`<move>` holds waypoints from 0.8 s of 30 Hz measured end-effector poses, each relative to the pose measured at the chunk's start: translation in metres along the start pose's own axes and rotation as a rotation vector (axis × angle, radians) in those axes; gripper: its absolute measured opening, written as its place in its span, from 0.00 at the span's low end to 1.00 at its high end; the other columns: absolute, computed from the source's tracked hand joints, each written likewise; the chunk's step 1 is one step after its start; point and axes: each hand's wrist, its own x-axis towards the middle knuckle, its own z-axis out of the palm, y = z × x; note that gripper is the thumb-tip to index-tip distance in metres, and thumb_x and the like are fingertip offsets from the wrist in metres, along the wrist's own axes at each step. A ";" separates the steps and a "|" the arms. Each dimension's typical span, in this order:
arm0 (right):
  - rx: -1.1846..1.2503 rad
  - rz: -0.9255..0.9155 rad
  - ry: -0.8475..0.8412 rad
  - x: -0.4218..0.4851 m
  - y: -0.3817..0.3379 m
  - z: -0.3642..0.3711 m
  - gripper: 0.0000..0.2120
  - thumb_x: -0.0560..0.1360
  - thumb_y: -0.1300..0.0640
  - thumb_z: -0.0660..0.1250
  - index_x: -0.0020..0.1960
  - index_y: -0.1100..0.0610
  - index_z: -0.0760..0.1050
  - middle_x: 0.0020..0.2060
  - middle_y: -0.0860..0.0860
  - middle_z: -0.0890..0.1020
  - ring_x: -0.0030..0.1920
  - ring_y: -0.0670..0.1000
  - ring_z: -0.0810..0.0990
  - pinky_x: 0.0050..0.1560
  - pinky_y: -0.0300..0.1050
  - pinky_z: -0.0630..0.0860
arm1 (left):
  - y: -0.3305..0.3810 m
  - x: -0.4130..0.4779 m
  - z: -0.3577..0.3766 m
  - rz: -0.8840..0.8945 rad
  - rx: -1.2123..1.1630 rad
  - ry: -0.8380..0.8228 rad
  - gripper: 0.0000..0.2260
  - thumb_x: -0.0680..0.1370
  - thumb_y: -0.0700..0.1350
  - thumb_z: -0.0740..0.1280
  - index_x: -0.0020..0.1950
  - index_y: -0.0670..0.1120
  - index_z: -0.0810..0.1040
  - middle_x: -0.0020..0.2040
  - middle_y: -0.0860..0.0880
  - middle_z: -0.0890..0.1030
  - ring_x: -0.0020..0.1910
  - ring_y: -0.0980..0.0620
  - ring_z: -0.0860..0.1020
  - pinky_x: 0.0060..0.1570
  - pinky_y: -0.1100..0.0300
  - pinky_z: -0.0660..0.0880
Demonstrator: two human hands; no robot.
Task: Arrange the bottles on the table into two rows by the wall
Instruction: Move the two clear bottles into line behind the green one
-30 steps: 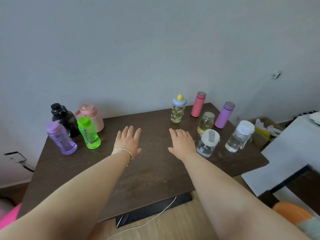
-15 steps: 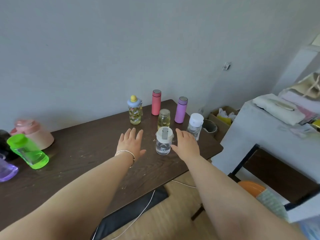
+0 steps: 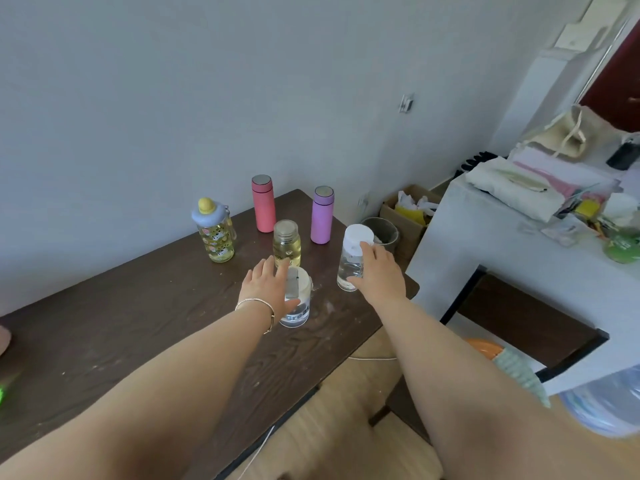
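The right grip (image 3: 377, 275) wraps the tall clear bottle (image 3: 350, 261) at the tabletop (image 3: 138, 327) corner, the left grip (image 3: 268, 289) open against the squat one (image 3: 297, 299); both look rigid, slick, water-weighted (hold mid-body).

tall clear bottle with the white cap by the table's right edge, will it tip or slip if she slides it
The tall clear bottle is narrow for its height, so a push near the cap would probably tip it. It looks only part full, so likely light. Its smooth clear wall may be slippery under the right hand.
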 end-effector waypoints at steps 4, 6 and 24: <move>-0.007 0.044 0.021 0.027 0.001 0.007 0.36 0.75 0.44 0.71 0.76 0.49 0.57 0.75 0.56 0.62 0.72 0.58 0.66 0.65 0.49 0.73 | -0.003 0.017 0.007 0.028 -0.075 -0.050 0.41 0.72 0.62 0.68 0.78 0.51 0.51 0.78 0.44 0.55 0.76 0.42 0.56 0.73 0.46 0.60; 0.002 0.080 0.019 0.038 -0.001 0.011 0.36 0.75 0.44 0.70 0.76 0.48 0.56 0.76 0.56 0.59 0.73 0.59 0.64 0.66 0.49 0.72 | -0.006 0.023 0.012 0.047 -0.127 -0.058 0.41 0.71 0.63 0.69 0.77 0.52 0.53 0.77 0.46 0.60 0.74 0.42 0.61 0.70 0.47 0.64; 0.426 0.262 0.134 0.074 0.000 0.056 0.35 0.72 0.51 0.76 0.72 0.46 0.62 0.67 0.54 0.71 0.64 0.55 0.74 0.60 0.46 0.76 | -0.032 0.039 0.036 0.125 -0.495 -0.097 0.41 0.66 0.56 0.77 0.74 0.54 0.61 0.69 0.53 0.67 0.65 0.49 0.72 0.64 0.51 0.72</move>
